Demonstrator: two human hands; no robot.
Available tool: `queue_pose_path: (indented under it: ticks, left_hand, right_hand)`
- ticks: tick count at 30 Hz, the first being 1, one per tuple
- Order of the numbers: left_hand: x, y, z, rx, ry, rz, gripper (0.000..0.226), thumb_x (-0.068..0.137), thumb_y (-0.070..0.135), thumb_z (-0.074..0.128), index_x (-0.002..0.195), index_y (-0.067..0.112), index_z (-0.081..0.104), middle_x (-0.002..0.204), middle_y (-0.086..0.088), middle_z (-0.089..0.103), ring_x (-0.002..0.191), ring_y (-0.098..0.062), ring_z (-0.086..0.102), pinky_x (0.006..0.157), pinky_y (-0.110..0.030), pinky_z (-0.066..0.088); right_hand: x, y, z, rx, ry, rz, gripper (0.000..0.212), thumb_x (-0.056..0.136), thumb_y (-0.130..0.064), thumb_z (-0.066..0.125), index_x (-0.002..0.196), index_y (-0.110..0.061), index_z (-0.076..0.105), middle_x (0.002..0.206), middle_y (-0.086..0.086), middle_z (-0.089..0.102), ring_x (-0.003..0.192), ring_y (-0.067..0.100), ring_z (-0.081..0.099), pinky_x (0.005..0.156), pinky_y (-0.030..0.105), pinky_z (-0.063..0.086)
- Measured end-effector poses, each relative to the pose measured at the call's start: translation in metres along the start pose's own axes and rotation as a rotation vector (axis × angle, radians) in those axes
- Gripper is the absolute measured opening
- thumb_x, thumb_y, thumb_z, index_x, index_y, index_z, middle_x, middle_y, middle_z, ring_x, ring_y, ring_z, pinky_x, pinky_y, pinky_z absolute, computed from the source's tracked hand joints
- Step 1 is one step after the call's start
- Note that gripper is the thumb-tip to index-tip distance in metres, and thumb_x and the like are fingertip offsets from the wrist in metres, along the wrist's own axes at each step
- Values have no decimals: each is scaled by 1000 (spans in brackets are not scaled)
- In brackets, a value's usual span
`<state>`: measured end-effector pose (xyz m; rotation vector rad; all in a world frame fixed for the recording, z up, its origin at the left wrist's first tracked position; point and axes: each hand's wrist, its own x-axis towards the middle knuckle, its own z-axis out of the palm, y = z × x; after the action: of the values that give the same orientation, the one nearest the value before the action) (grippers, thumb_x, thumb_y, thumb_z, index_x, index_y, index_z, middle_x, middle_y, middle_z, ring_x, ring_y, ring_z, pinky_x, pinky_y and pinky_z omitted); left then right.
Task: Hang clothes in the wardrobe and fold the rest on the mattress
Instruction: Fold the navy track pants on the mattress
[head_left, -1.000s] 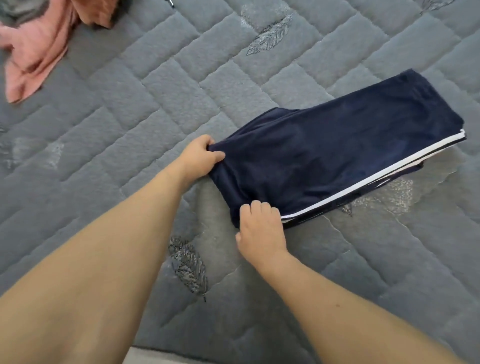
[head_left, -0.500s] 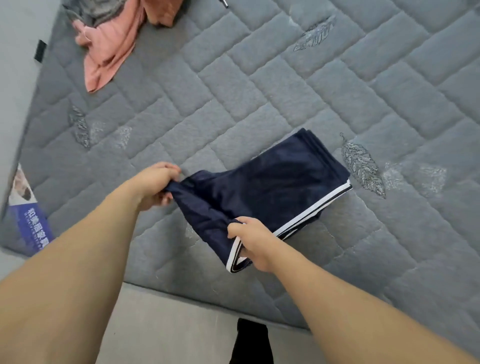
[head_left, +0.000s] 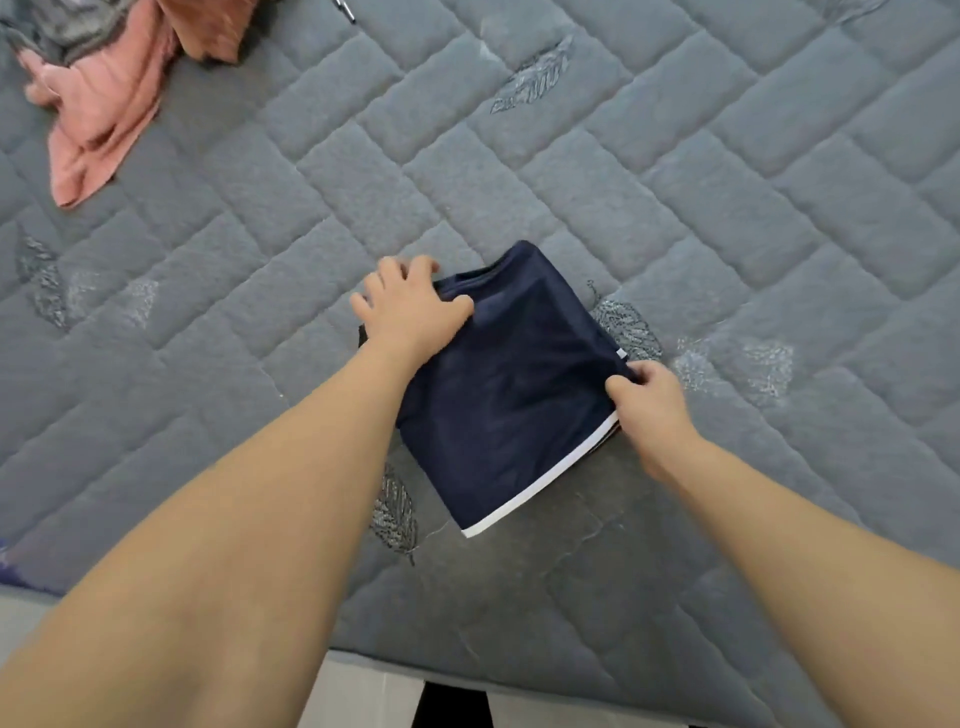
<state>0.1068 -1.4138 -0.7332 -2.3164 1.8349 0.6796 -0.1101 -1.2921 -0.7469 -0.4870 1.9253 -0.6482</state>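
A navy garment with a white stripe lies folded into a compact square on the grey quilted mattress. My left hand rests on its far left corner, fingers spread and fairly straight, pressing the cloth down. My right hand pinches the garment's right edge between thumb and fingers. The white stripe runs along the near right edge.
A pink garment and a grey one lie crumpled at the mattress's far left corner. The mattress's near edge meets a pale floor, with a dark shape below it.
The garment has been folded over from a long strip into a square. My left hand let go of the end and now presses flat; my right hand moved to the right edge.
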Motion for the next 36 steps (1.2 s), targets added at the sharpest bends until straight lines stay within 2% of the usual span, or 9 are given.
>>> queue_pose_path:
  ticks: [4,7,9,12,17,24,27,32,36]
  left_hand:
    - [-40,-46,21,-601,104,-449,82,77,57,69,143,24,34,146,-7,34,133,-32,35,111,-44,27]
    - [-59,-69,31,-1306,-76,-684,75,82,41,77,140,14,39,135,-10,56,120,-29,58,103,-45,47]
    - [-57,-77,32,-1451,-190,-699,58,85,34,75,133,9,55,124,-12,68,114,-30,65,93,-41,53]
    - [-53,-80,34,-1594,-421,-642,42,86,32,73,123,13,68,114,-7,74,102,-22,72,78,-33,59]
    - [-54,-110,36,-1595,-470,-653,47,80,33,79,123,16,68,108,-7,75,97,-25,73,71,-34,60]
    - [-94,-235,-17,-1629,-183,-721,51,79,54,77,115,18,70,105,-7,76,92,-26,74,69,-39,61]
    - [-138,-281,-66,-1623,24,-712,50,81,57,74,112,17,71,103,-4,77,88,-23,75,63,-34,60]
    - [-263,-319,-180,-1615,389,-695,51,81,60,72,115,22,68,101,1,77,87,-20,75,65,-35,60]
    - [-401,-324,-268,-1594,640,-696,48,82,59,71,113,22,69,105,1,76,89,-20,75,70,-40,61]
  right_hand:
    - [7,-26,12,-421,216,-234,31,88,-25,50,116,-14,58,114,10,61,108,34,52,95,42,40]
    - [16,-52,28,-680,14,-378,74,86,-59,54,142,-14,40,138,12,48,128,34,44,109,47,33]
    - [28,-72,39,-674,-244,-278,90,72,-75,59,139,-18,41,135,5,53,123,30,52,103,48,42]
    - [46,-91,51,-691,-336,-153,95,56,-72,76,128,-15,52,118,-2,61,104,22,60,88,39,51]
    - [43,-90,76,-582,-535,35,71,44,-54,91,102,-19,70,89,2,77,78,24,75,74,36,59]
    - [-40,-92,152,-420,-937,220,58,61,-37,86,113,-15,73,111,4,74,99,24,72,87,39,51]
    - [-103,-116,186,-453,-1052,122,56,63,-30,83,115,-15,71,112,4,74,101,22,71,85,37,52]
    - [-246,-164,202,-429,-1224,-103,48,64,-34,82,107,-15,72,103,6,76,87,21,74,59,27,59]
    - [-374,-197,185,-430,-1371,-235,60,61,-46,85,109,-14,72,107,8,75,95,25,73,77,36,58]
